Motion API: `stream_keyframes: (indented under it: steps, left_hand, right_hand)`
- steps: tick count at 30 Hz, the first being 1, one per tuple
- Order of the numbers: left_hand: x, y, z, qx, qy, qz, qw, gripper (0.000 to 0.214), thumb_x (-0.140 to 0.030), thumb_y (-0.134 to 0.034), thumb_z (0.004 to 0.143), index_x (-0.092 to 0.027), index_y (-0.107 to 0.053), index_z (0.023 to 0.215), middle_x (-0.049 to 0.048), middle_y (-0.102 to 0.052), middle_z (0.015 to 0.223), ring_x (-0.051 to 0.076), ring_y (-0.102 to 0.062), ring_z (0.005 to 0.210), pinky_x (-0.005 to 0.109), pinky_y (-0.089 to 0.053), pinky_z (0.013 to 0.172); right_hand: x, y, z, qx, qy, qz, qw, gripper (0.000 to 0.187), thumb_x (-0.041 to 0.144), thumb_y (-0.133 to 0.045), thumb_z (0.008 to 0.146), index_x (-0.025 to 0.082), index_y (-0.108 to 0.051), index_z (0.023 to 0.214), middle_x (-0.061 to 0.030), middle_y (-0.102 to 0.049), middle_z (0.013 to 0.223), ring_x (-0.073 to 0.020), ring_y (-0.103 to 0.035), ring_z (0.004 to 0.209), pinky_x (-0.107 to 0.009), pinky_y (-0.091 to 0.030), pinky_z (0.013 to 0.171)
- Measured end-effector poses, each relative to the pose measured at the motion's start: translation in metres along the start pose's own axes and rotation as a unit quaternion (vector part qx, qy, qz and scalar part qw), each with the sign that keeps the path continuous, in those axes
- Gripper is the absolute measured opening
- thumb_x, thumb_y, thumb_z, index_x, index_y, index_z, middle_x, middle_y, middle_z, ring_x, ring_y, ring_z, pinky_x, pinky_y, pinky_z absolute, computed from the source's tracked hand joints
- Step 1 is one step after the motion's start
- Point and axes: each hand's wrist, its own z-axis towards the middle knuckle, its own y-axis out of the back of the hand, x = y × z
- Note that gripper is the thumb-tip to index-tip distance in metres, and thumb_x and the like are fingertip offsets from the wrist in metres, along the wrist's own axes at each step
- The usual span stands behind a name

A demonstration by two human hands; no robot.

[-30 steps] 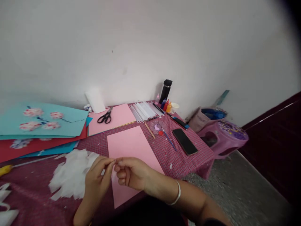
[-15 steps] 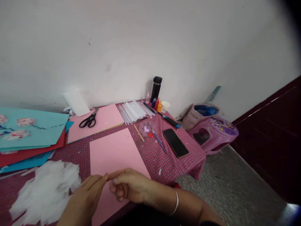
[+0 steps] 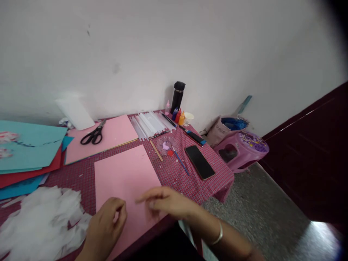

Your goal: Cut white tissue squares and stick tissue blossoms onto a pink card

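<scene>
My left hand (image 3: 107, 223) is over the lower left of a pink sheet of paper (image 3: 123, 170). Its fingers curl in against the thumb; whatever they may hold is hidden. Above the sheet's lower right part is my right hand (image 3: 165, 203), slightly blurred, with the index finger stretched out and nothing visible in it. A gap separates the two hands. A heap of torn white tissue-like pieces (image 3: 43, 221) lies just left of my left hand.
Black scissors (image 3: 94, 136) lie on a pink pad at the back. White strips (image 3: 150, 124), a paint palette (image 3: 166, 145), a paintbrush (image 3: 181, 162) and a phone (image 3: 199, 162) are on the right. A black bottle (image 3: 177, 97) stands by the wall. Painted coloured sheets (image 3: 35, 150) overlap at left.
My hands, touching at the fingertips before, are now apart. The right hand has moved right, and the left hand's fingers have curled in. The camera view has shifted slightly.
</scene>
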Motion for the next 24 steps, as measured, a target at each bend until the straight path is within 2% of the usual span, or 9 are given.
stream_keyframes:
  steps: [1, 2, 3, 4, 6, 9, 13, 18, 24]
  left_hand:
    - [0.005, -0.003, -0.003, 0.019, 0.046, -0.013, 0.999, 0.009, -0.018, -0.043, 0.084, -0.021, -0.048, 0.076, -0.0024, -0.053, 0.062, 0.011, -0.051, 0.052, 0.021, -0.042, 0.051]
    - [0.012, -0.007, -0.006, 0.043, 0.083, -0.025, 0.995, 0.01, -0.019, -0.042, 0.083, -0.021, -0.047, 0.074, -0.0032, -0.051, 0.06, 0.011, -0.049, 0.05, 0.021, -0.041, 0.05]
    - [0.019, -0.01, -0.009, 0.068, 0.109, -0.036, 0.991, 0.01, -0.019, -0.042, 0.082, -0.021, -0.047, 0.073, -0.0037, -0.051, 0.06, 0.011, -0.048, 0.05, 0.021, -0.04, 0.049]
    - [0.025, -0.013, -0.012, 0.093, 0.126, -0.049, 0.986, 0.01, -0.019, -0.042, 0.08, -0.021, -0.047, 0.072, -0.0038, -0.051, 0.06, 0.011, -0.049, 0.05, 0.021, -0.04, 0.05]
    - [0.034, -0.019, -0.017, 0.144, 0.143, -0.074, 0.976, 0.009, -0.018, -0.043, 0.079, -0.021, -0.049, 0.071, -0.0033, -0.053, 0.062, 0.011, -0.051, 0.054, 0.022, -0.041, 0.053]
    - [0.037, -0.022, -0.019, 0.192, 0.163, -0.092, 0.963, 0.011, -0.018, -0.043, 0.078, -0.02, -0.051, 0.07, -0.0023, -0.054, 0.065, 0.012, -0.052, 0.057, 0.023, -0.041, 0.055]
    - [0.035, -0.021, -0.016, 0.183, 0.195, -0.102, 0.958, 0.013, -0.021, -0.043, 0.079, -0.019, -0.055, 0.074, -0.0009, -0.058, 0.069, 0.013, -0.055, 0.06, 0.025, -0.043, 0.058]
    - [0.038, -0.019, -0.017, 0.179, 0.236, -0.119, 0.948, 0.018, -0.031, -0.043, 0.083, -0.02, -0.057, 0.079, 0.0002, -0.062, 0.073, 0.016, -0.059, 0.065, 0.026, -0.045, 0.06]
    - [0.039, -0.02, -0.019, 0.194, 0.225, -0.156, 0.942, 0.023, -0.038, -0.046, 0.084, -0.021, -0.06, 0.078, 0.0003, -0.064, 0.077, 0.016, -0.061, 0.072, 0.026, -0.046, 0.065]
  right_hand:
    - [0.009, 0.016, -0.005, -0.082, 0.043, -0.104, 0.99, 0.03, 0.027, -0.052, 0.078, 0.017, -0.063, 0.104, 0.0002, -0.061, 0.07, -0.011, -0.054, 0.057, -0.026, -0.044, 0.059]
    - [0.018, 0.033, -0.009, -0.188, 0.088, -0.218, 0.954, 0.028, 0.024, -0.049, 0.081, 0.018, -0.062, 0.105, -0.0013, -0.062, 0.077, -0.0123, -0.055, 0.065, -0.027, -0.044, 0.065]
    - [0.024, 0.051, -0.012, -0.294, 0.119, -0.326, 0.891, 0.026, 0.022, -0.049, 0.082, 0.018, -0.061, 0.104, -0.003, -0.063, 0.084, -0.0139, -0.056, 0.073, -0.028, -0.043, 0.07]
    - [0.029, 0.068, -0.012, -0.366, 0.118, -0.417, 0.824, 0.025, 0.021, -0.047, 0.083, 0.018, -0.06, 0.105, -0.0051, -0.063, 0.09, -0.0158, -0.057, 0.078, -0.029, -0.042, 0.074]
    - [0.032, 0.096, -0.01, -0.421, 0.066, -0.542, 0.725, 0.025, 0.022, -0.047, 0.085, 0.016, -0.057, 0.107, -0.0077, -0.064, 0.094, -0.0185, -0.058, 0.081, -0.03, -0.041, 0.075]
    - [0.026, 0.117, 0.0, -0.409, -0.018, -0.634, 0.657, 0.028, 0.026, -0.052, 0.083, 0.015, -0.053, 0.11, -0.0098, -0.064, 0.096, -0.0209, -0.061, 0.079, -0.029, -0.042, 0.07]
    - [0.014, 0.122, 0.011, -0.399, -0.06, -0.669, 0.624, 0.031, 0.023, -0.053, 0.082, 0.016, -0.051, 0.112, -0.0111, -0.065, 0.095, -0.0227, -0.063, 0.077, -0.029, -0.041, 0.065]
    - [0.014, 0.133, 0.01, -0.403, -0.056, -0.661, 0.631, 0.035, 0.016, -0.051, 0.081, 0.016, -0.049, 0.116, -0.0081, -0.066, 0.089, -0.0199, -0.063, 0.078, -0.026, -0.041, 0.067]
    - [0.024, 0.144, -0.005, -0.422, -0.027, -0.646, 0.635, 0.025, 0.023, -0.047, 0.087, 0.016, -0.051, 0.111, -0.006, -0.066, 0.09, -0.0164, -0.062, 0.08, -0.024, -0.042, 0.07]
